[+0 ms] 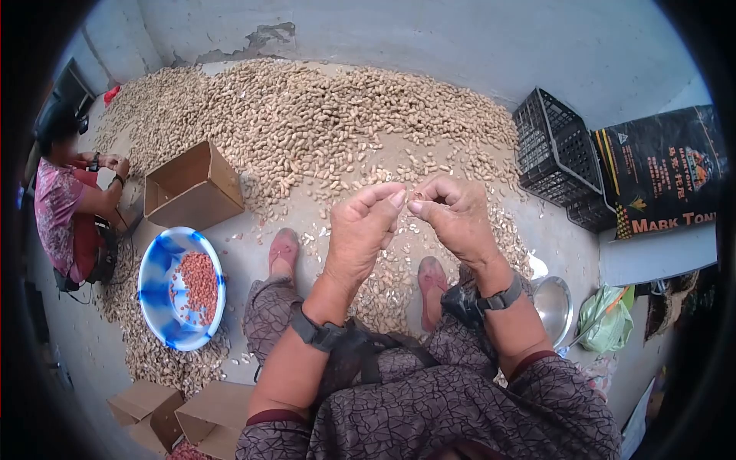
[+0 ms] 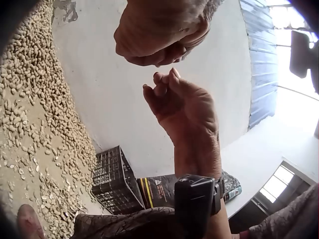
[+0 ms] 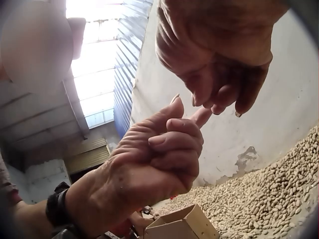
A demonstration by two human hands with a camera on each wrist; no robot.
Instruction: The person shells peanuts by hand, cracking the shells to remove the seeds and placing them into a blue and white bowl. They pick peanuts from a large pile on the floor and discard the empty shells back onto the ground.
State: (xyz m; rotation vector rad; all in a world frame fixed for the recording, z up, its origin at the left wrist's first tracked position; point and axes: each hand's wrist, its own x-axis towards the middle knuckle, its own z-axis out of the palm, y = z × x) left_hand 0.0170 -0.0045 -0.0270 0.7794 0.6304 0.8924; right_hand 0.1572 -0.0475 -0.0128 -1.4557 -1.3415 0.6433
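In the head view, my left hand (image 1: 365, 230) and right hand (image 1: 458, 222) are raised in front of my lap, fingertips almost meeting. Between them is a small reddish-brown peanut (image 1: 416, 198), pinched by the right thumb and forefinger. The left thumb and forefinger press together right at its near side; what lies between them is hidden. In the left wrist view, the right hand (image 2: 187, 109) has its fingers bent in toward the thumb. The right wrist view has the left hand (image 3: 154, 154) with its other fingers curled into the palm.
A broad heap of unshelled peanuts (image 1: 307, 115) lies along the wall. At left stand a blue-and-white basin (image 1: 157, 299) with red kernels and a cardboard box (image 1: 180, 203), near a crouching person (image 1: 61, 199). Black crates (image 1: 556, 153), a metal bowl (image 1: 553, 307) and a green bag (image 1: 606, 318) are at right.
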